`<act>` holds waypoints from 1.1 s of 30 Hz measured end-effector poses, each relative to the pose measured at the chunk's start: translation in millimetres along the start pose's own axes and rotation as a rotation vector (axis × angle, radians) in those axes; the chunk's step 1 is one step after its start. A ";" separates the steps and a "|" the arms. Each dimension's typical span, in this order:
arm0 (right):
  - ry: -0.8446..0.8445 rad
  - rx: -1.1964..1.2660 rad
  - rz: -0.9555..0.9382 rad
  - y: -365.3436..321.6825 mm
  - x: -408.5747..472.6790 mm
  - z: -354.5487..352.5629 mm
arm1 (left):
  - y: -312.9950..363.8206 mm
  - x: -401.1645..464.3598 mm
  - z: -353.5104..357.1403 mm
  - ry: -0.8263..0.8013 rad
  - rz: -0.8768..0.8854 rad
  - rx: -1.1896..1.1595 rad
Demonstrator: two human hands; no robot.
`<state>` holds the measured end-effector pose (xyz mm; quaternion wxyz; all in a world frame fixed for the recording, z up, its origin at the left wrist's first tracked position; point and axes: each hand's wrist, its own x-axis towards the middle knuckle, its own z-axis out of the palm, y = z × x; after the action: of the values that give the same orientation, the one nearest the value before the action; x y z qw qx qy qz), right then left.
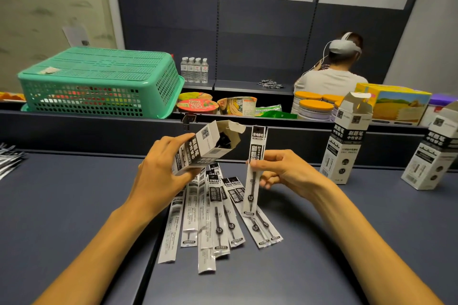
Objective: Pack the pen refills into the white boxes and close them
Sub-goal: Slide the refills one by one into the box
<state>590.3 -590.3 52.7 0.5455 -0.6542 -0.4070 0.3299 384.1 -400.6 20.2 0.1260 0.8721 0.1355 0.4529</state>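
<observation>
I am holding a small white-and-black printed cardboard box [198, 150] in my left hand [163, 171], fingers curling round its lower half, tilting it so its open mouth, flaps splayed, is facing up and to the right. My right hand [285, 171] is pinching a single long, flat, white-and-black plastic-sleeved pen refill [255, 171] between thumb and fingertips near its middle. Its long axis is standing almost upright, black header on top, and it is sitting just right of the box mouth, apart from it.

The coming move, as I am judging it, is turning on that gap: the refill needs tipping leftward until its axis is lining up with the tilted box, then sliding in end first. The right hand is the nearer one.

The remaining loose sleeved refills [213, 210] are lying fanned out on the dark blue-grey surface [74, 205] below both hands, long axes running roughly away from me, some overlapping. Two more tall white boxes [347, 143] are standing open at the right, well apart from the hands; the farther one [432, 156] is being cut off by the frame edge.

Something dark is showing inside the held box, but I cannot tell how full it is. More sleeves at the far left edge are blurring out.
</observation>
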 end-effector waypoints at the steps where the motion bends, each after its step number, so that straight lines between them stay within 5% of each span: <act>1: 0.010 -0.019 -0.017 -0.9 -1.0 -0.2 | 0.1 0.0 0.0 -0.001 0.002 -0.001; 9: 0.152 -0.045 -0.266 -15.1 -15.8 -1.2 | 1.1 -0.4 -0.1 0.007 0.003 -0.007; 17: 0.388 0.267 -0.593 -38.9 -35.2 12.7 | 0.8 0.0 0.1 0.009 0.003 0.000; 22: 0.518 0.126 -0.726 -44.5 -36.4 22.4 | 0.9 0.4 0.3 0.009 0.004 0.005; 33: 0.345 -0.127 -0.797 -35.5 -18.4 41.3 | 3.3 -0.8 0.1 0.001 0.019 -0.002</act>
<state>539.7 -585.7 79.6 0.6488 -0.5236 -0.5503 -0.0461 384.1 -403.9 20.6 0.1227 0.8731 0.1267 0.4545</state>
